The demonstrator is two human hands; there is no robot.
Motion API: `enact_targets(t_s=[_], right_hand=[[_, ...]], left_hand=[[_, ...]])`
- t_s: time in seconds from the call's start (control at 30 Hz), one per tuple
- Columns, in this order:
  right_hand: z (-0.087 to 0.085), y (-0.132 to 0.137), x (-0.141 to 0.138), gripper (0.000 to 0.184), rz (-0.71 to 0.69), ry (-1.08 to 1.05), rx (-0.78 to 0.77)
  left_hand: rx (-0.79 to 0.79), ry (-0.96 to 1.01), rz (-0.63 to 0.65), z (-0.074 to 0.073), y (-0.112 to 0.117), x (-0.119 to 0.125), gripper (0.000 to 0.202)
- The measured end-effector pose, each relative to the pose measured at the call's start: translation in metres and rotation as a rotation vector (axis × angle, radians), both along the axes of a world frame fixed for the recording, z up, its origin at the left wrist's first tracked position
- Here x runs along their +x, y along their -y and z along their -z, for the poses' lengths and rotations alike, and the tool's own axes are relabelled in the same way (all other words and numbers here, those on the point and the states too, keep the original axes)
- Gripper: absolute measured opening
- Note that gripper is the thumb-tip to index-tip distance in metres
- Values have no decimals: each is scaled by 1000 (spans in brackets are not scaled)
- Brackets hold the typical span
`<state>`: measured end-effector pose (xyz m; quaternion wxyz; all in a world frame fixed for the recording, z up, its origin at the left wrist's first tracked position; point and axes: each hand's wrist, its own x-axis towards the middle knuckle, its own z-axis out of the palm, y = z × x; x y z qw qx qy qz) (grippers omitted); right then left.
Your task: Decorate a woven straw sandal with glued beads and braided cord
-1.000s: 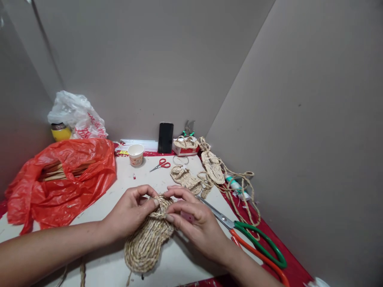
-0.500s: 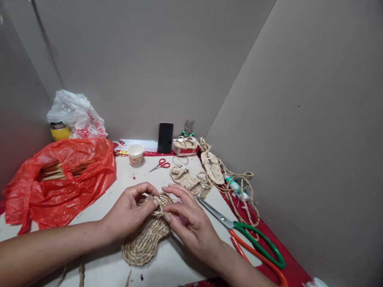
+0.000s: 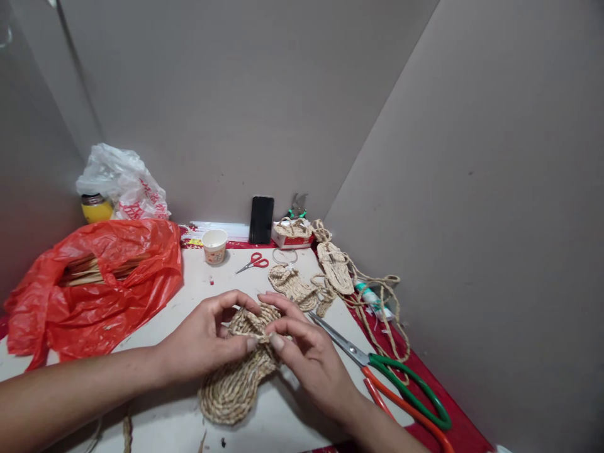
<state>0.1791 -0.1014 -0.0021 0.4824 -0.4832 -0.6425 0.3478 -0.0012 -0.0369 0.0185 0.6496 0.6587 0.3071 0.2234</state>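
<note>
A woven straw sandal sole (image 3: 233, 387) lies on the white table (image 3: 189, 296) in front of me. My left hand (image 3: 205, 340) pinches its far end, thumb and fingers closed on the braid. From the right, my right hand (image 3: 306, 355) grips the same end, its thumb tip meeting my left thumb over the weave. Both hands are shut on the sole's toe part. The near, rounded end of the sole rests on the table between my forearms.
Large scissors with green and orange handles (image 3: 401, 390) lie right of my right hand. Finished straw sandals (image 3: 295, 286) and cord (image 3: 377, 302) sit behind. A red plastic bag (image 3: 94, 283), a paper cup (image 3: 214, 245), small red scissors (image 3: 255, 261) and a black phone (image 3: 261, 219) stand farther back.
Both hands have shifted their pinch slightly along the sole's far end. The sole has turned a little on the table.
</note>
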Motion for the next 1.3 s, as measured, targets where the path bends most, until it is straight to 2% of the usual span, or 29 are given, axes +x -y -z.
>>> enact_targets(t_s=[0.13, 0.33, 0.53, 0.67, 0.87, 1.03, 1.3], right_hand=[[-2, 0, -2, 8, 1, -46, -44], [-1, 2, -2, 9, 8, 16, -13], [0, 2, 0, 11, -27, 33, 22], [2, 1, -1, 11, -30, 48, 62], [0, 0, -2, 14, -5, -69, -24], [0, -1, 1, 19, 3, -132, -126], [8, -1, 5, 19, 34, -47, -129]], left_hand=[[14, 17, 3, 0, 3, 0, 33], [93, 13, -22, -4, 0, 1, 26], [54, 110, -11, -1, 0, 1, 13], [46, 172, -41, 5, 3, 1, 13], [46, 249, -18, 9, 2, 2, 21], [-4, 151, -25, 4, -4, 0, 31], [-32, 62, -121, 7, -16, 0, 19]])
